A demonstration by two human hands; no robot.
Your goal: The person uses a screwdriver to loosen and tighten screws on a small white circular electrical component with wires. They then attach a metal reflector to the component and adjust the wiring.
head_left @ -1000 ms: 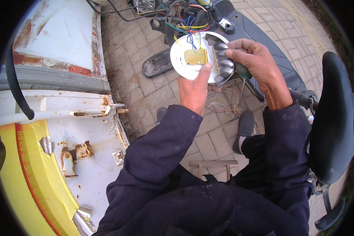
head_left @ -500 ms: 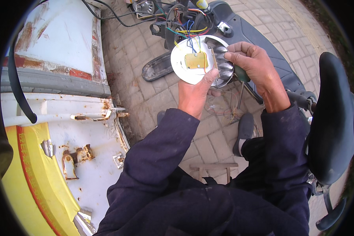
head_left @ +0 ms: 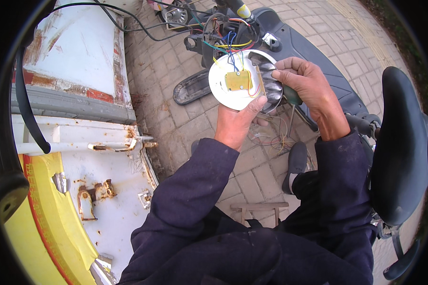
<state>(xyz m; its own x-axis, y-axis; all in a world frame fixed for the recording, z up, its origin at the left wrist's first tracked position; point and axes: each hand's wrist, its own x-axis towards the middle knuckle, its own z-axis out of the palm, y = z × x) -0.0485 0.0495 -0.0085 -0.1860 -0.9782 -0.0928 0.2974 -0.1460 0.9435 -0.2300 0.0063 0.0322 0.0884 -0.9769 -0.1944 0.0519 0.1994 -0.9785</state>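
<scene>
My left hand is closed on the near edge of a round white lamp, thumb on top. A yellowish plate with screws sits on the lamp's face. Along the lamp's right side lies a ribbed, shiny silver part. My right hand has its thumb and fingertips at this part's right edge. Tucked under the same hand is a screwdriver with a dark green handle, its shaft pointing down. Blue and yellow wires run from the lamp to the wiring behind it.
A dark scooter body with a wire bundle stands ahead, its black seat at right. Left is a rusty white metal panel with yellow cloth. Loose thin wires and a small wooden stool are below.
The lamp and both hands sit slightly lower in the picture, and the surroundings have shifted a little too. Both hands keep their holds.
</scene>
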